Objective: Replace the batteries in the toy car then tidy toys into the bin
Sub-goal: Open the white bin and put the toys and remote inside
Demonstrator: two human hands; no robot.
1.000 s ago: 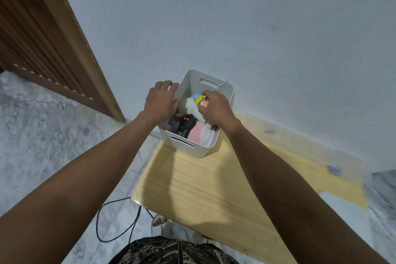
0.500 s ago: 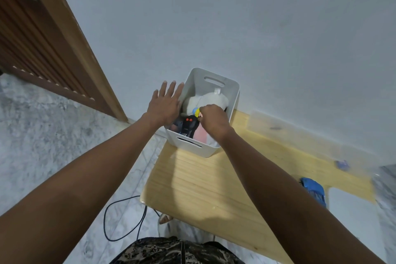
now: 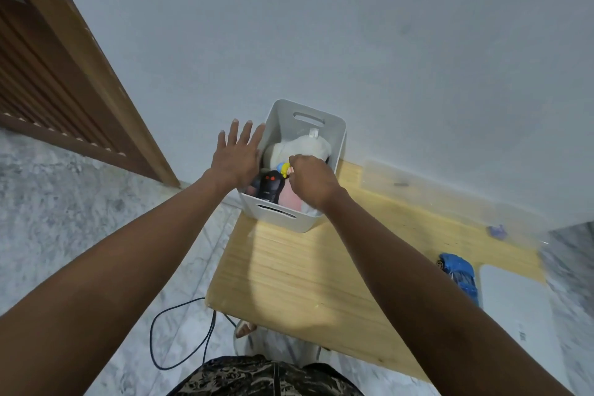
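Observation:
A white bin (image 3: 283,219) stands at the far left corner of the wooden table (image 3: 305,283), against the wall. Inside lie a white plush toy (image 3: 299,148), a black remote control (image 3: 271,190) and something pink (image 3: 289,199). My right hand (image 3: 311,182) reaches into the bin and pinches a small yellow and blue toy (image 3: 283,168). My left hand (image 3: 238,154) is spread with straight fingers against the bin's left rim. A blue toy car (image 3: 459,276) sits on the table at the right.
A small purple object (image 3: 497,231) lies by the wall at the table's far right. A white sheet (image 3: 514,315) covers the table's right end. A black cable (image 3: 193,331) loops on the marble floor. A wooden door frame (image 3: 96,74) stands left.
My left hand has let go of the bin's rim and spread its fingers straight. My right hand has pushed the small toy lower into the bin. The view shifted, bringing the blue car into sight.

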